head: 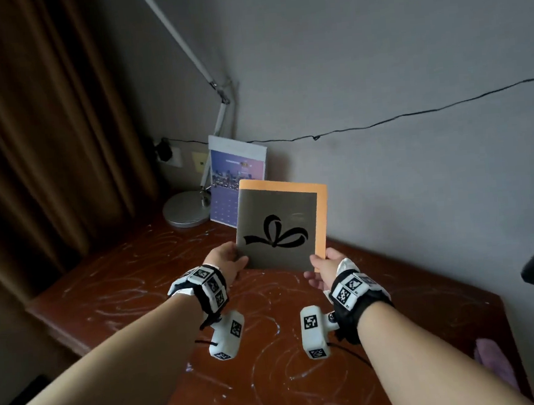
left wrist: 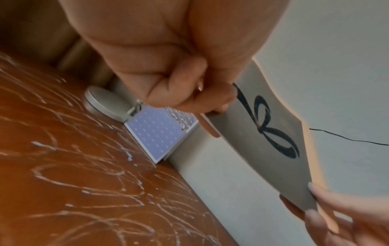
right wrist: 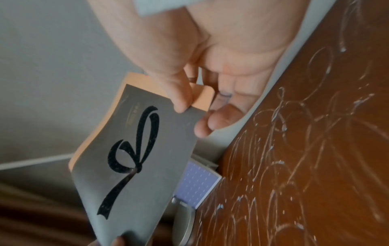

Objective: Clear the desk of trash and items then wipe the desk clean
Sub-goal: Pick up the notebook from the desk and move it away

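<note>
A grey book with a black ribbon drawing (head: 279, 230) (left wrist: 271, 138) (right wrist: 139, 163) and an orange book (head: 322, 217) (right wrist: 203, 97) behind it are held upright above the brown desk (head: 270, 346). My left hand (head: 227, 258) (left wrist: 189, 93) pinches their lower left corner. At the lower right corner my right hand (head: 323, 266) (right wrist: 189, 99) pinches them, thumb in front and fingers behind. White chalky scribbles cover the desk top.
A purple desk calendar (head: 236, 179) (left wrist: 160, 131) (right wrist: 197, 188) leans against the grey wall beside a white lamp's round base (head: 184, 208). A black cable (head: 412, 114) runs along the wall. A pink cloth (head: 495, 363) lies at the desk's right edge, and brown curtains (head: 45, 124) hang left.
</note>
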`<act>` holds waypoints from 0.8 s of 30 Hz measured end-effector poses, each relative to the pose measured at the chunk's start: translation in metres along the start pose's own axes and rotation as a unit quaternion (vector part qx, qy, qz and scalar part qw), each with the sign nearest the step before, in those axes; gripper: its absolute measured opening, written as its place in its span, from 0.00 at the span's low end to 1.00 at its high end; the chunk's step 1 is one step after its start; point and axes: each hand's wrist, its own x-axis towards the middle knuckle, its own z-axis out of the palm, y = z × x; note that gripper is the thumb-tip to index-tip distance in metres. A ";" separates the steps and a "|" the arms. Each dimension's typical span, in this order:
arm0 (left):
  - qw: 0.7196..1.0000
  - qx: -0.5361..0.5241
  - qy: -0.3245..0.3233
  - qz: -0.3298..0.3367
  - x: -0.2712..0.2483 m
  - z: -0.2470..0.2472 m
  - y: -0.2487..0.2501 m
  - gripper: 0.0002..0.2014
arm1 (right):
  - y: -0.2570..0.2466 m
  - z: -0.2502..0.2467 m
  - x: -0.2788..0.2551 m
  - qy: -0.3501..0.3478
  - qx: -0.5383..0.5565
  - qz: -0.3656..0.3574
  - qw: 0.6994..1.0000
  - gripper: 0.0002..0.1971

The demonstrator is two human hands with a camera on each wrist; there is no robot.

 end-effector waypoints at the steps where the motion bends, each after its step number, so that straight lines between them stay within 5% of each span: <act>1: 1.000 0.007 0.015 0.003 -0.017 -0.016 -0.003 0.07 | 0.000 0.013 -0.009 -0.020 -0.013 -0.008 1.000 0.02; 10: 0.983 0.044 0.175 -0.011 -0.113 -0.187 -0.040 0.04 | -0.040 0.171 -0.081 -0.168 -0.055 -0.085 0.981 0.06; 16: 0.955 0.037 0.292 -0.041 -0.178 -0.329 -0.087 0.05 | -0.060 0.326 -0.145 -0.281 -0.106 -0.128 0.945 0.04; 24: 0.927 0.023 0.370 -0.053 -0.233 -0.521 -0.160 0.07 | -0.061 0.548 -0.224 -0.359 -0.132 -0.134 0.914 0.06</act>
